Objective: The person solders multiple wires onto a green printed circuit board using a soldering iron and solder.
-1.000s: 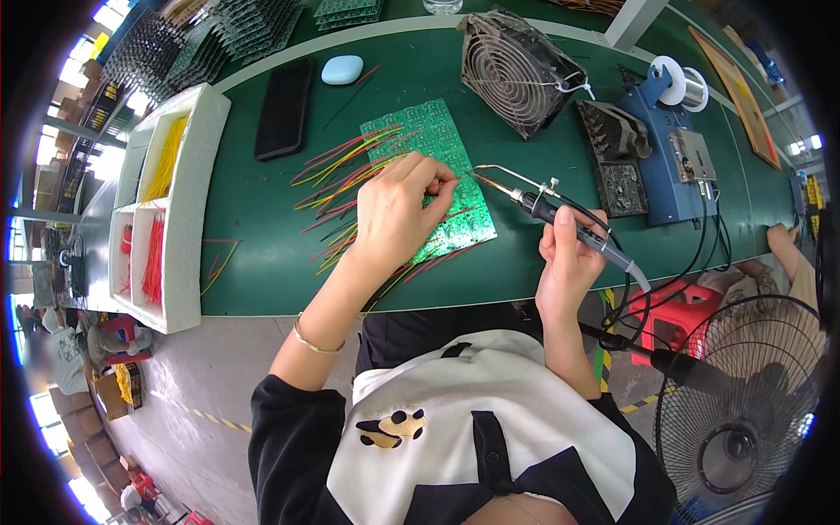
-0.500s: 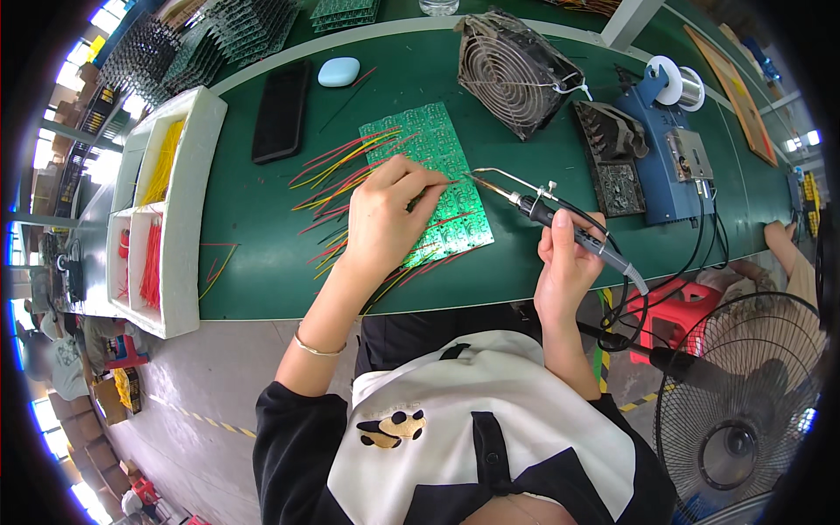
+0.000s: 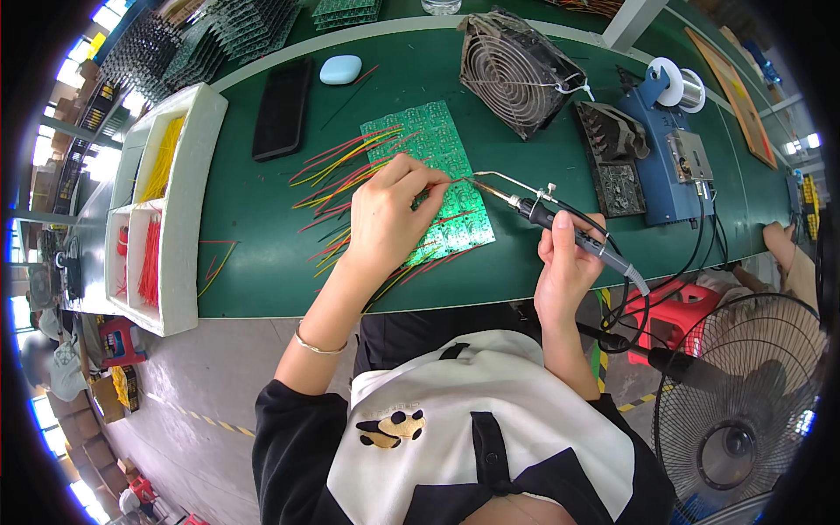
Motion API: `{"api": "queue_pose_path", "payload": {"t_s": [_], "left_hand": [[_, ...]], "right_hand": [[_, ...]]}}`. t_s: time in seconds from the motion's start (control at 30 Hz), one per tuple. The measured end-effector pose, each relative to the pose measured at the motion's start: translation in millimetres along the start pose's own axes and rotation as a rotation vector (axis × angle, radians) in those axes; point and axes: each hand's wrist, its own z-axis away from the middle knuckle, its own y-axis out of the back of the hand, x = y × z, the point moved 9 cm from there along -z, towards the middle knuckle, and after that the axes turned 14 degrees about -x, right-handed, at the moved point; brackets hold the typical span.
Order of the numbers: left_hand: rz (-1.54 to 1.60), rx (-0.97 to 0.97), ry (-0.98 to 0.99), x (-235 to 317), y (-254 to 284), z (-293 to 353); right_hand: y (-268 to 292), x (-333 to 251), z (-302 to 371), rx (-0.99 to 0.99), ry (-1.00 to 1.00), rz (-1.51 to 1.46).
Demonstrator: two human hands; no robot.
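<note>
A green circuit board panel (image 3: 437, 131) lies on the green table, with red, yellow and black wires (image 3: 337, 157) sticking out past its left edge. My left hand (image 3: 394, 210) rests over the panel, thumb and forefinger pinched on a thin wire, apparently red, whose end points right. In my right hand (image 3: 567, 262) is a soldering iron (image 3: 560, 219), gripped like a pen, with a thin solder feed tube (image 3: 512, 181) along it. The iron's tip reaches the panel beside the pinched wire's end; whether they touch is too small to tell.
A white foam box (image 3: 184, 254) of sorted wires stands left, near a black phone (image 3: 282, 109) and a pale blue case (image 3: 340, 70). Behind are a dusty fan (image 3: 516, 74) and a blue solder feeder (image 3: 661, 166) with a spool (image 3: 678, 83). Cables hang right, near a floor fan (image 3: 735, 420).
The iron's tip has shifted slightly left, closer to the pinched wire's end. My left hand has moved very slightly right and keeps its pinch.
</note>
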Motion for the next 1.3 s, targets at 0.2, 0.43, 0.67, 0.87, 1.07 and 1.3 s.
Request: {"api": "queue_pose_path", "payload": {"t_s": [0.2, 0.43, 0.67, 0.87, 1.07, 1.3], "left_hand": [[0.017, 0.011, -0.028, 1.2, 0.9, 0.3], [0.029, -0.006, -0.02, 1.7, 2.0, 1.1], [0.03, 0.002, -0.042, 1.6, 1.2, 1.0], [0.029, 0.004, -0.041, 1.1, 2.3, 0.9], [0.022, -0.005, -0.038, 3.7, 2.8, 0.3], [0.019, -0.008, -0.047, 3.7, 1.3, 0.6]], "right_hand": [[-0.8, -0.4, -0.2, -0.01, 0.013, 0.003], [0.8, 1.2, 1.1, -0.026, 0.004, 0.006], [0.9, -0.2, 1.3, -0.026, -0.005, 0.026], [-1.3, 1.4, 0.8, -0.019, -0.027, 0.013], [-1.1, -0.9, 0.4, -0.035, 0.003, 0.026], [0.7, -1.3, 0.9, -0.009, 0.017, 0.031]]}}
